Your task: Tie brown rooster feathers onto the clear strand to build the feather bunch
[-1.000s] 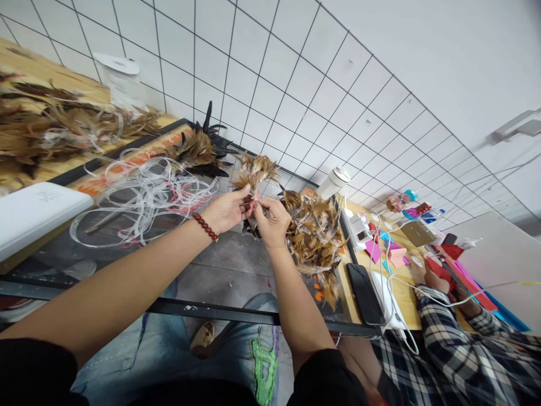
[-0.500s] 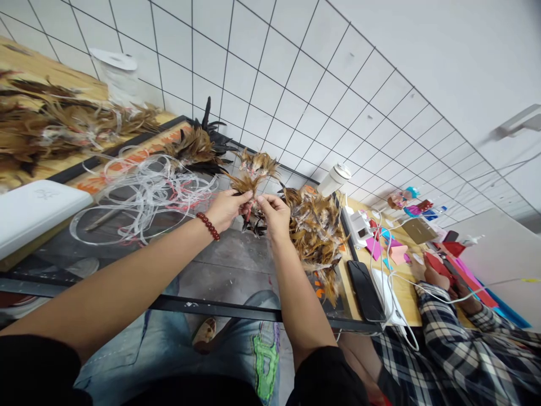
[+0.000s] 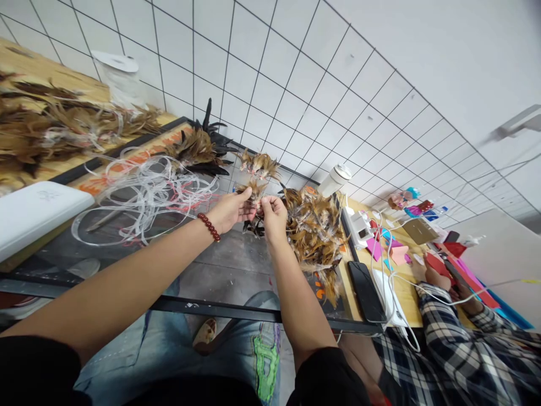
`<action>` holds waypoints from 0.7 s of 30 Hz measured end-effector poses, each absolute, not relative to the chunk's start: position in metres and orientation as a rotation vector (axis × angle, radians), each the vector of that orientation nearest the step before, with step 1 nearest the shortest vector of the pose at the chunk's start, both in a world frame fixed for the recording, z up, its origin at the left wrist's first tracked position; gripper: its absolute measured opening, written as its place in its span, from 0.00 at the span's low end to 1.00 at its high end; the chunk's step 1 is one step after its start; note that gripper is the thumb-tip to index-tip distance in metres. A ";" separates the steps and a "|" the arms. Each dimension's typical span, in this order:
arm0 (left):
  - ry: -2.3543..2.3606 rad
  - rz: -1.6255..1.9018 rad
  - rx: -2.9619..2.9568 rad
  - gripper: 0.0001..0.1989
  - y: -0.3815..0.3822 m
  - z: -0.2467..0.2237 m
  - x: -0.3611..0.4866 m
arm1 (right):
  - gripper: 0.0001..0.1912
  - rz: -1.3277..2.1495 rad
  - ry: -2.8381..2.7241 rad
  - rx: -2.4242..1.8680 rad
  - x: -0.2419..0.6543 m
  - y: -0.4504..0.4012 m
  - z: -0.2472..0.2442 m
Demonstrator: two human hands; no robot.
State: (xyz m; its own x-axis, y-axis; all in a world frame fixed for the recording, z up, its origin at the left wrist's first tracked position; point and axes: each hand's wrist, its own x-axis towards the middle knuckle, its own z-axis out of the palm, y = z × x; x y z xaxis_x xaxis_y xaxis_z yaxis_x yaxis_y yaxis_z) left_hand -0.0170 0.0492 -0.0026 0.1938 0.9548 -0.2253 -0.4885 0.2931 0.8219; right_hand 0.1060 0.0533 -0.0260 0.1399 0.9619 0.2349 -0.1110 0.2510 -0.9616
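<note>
Between my hands is a small brown feather bunch with a reddish tie. My right hand pinches it at the base. On its left side, my left hand has its thumb raised and its fingers spread behind the bunch. Just beyond lies another feather bunch. A large heap of brown feather bunches is to the right of my right hand. Tangled clear strips with pink ties lie left of my left hand, and a bunch with black feathers sits behind them.
A white box and long feather strands are at the left. A white cup stands behind the heap. To the right are a black phone, white cables, coloured paper and a person in a plaid sleeve holding red material.
My left hand has opened from its pinch on the feather bunch. The bunch's upright feathers now sit lower and slightly to the right, beside my right hand's fingertips.
</note>
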 end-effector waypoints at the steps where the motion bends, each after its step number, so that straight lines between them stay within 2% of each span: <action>1: 0.836 1.105 0.666 0.15 0.049 -0.001 -0.018 | 0.13 0.980 -1.121 -1.008 0.106 0.054 -0.027; 5: 0.914 0.890 0.795 0.22 0.046 0.004 -0.023 | 0.11 0.814 -1.163 -1.107 0.109 0.055 -0.031; 8: 1.009 0.812 0.947 0.19 0.045 0.005 -0.023 | 0.10 0.648 -1.262 -1.174 0.113 0.055 -0.031; 11: 1.098 0.972 1.053 0.16 0.046 0.002 -0.021 | 0.09 0.575 -1.319 -1.221 0.115 0.053 -0.028; 15: 1.245 1.359 1.328 0.13 0.046 -0.003 -0.018 | 0.09 0.498 -1.367 -1.291 0.114 0.051 -0.025; 17: 1.176 1.520 1.376 0.12 0.045 -0.002 -0.017 | 0.08 0.456 -1.405 -1.300 0.114 0.049 -0.023; 21: 0.838 1.366 1.085 0.09 0.045 0.001 -0.018 | 0.06 0.431 -1.467 -1.259 0.112 0.046 -0.021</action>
